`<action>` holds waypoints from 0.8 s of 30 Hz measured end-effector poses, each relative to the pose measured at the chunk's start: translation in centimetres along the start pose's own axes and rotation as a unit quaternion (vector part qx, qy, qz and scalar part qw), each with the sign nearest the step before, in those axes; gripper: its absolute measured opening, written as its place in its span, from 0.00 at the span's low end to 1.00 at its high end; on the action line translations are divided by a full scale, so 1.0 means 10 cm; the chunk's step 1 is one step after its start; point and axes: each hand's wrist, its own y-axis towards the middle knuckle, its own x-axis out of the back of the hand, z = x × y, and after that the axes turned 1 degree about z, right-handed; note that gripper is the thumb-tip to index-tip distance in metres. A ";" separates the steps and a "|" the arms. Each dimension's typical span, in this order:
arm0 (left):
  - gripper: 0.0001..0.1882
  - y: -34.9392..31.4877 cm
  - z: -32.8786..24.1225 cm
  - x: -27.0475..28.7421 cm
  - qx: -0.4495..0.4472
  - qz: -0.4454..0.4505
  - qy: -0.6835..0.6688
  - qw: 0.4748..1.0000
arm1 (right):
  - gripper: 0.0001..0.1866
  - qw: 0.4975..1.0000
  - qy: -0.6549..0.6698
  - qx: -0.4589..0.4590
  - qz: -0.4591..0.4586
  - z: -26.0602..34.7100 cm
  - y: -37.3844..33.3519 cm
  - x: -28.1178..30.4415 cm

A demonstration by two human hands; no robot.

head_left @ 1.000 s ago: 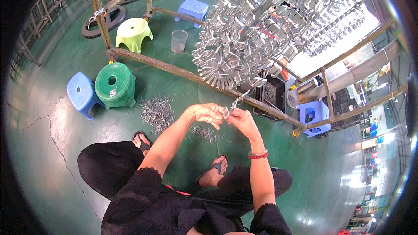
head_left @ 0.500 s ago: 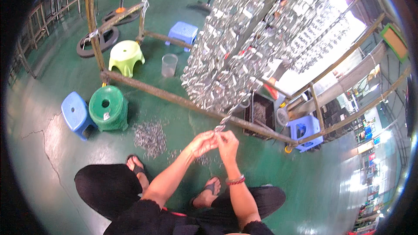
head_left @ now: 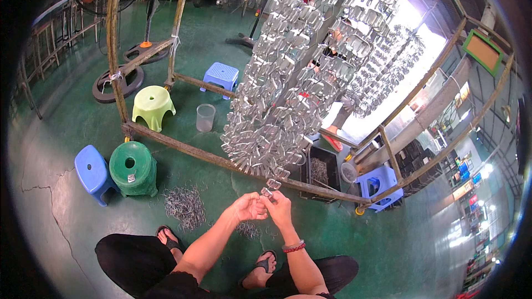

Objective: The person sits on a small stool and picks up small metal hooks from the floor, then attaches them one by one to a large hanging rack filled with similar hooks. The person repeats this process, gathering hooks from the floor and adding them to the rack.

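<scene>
In front of me my left hand [head_left: 249,208] and my right hand [head_left: 278,210] meet at the lower end of a hanging chain of small metal pieces. Between my right thumb and fingers is a small silvery metal buckle [head_left: 267,192], with similar pieces linked just above it. My left fingers are curled close beside it; whatever they pinch is too small to make out. Thick bunches of the same shiny metal buckles [head_left: 288,72] hang above and beyond my hands. A pile of small metal hooks [head_left: 184,207] lies on the green floor at left, and a smaller heap [head_left: 248,230] lies below my hands.
A wooden frame's low bar [head_left: 194,155] crosses before me. Left stand a green stool [head_left: 133,174], a blue stool [head_left: 91,169] and a yellow-green stool [head_left: 153,105]. Beyond the bar are a clear bucket [head_left: 205,119] and, right, a black crate [head_left: 331,160] beside another blue stool [head_left: 382,185].
My view has tilted up, so fans and motorbikes show at the back. The chain end at my hands, twisted and stretched before, now hangs looser, with separate buckles visible.
</scene>
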 end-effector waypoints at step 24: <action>0.07 -0.08 0.41 -0.20 -0.330 -0.086 0.107 0.934 | 0.15 0.993 -0.099 -0.057 -0.020 0.27 -0.12 0.00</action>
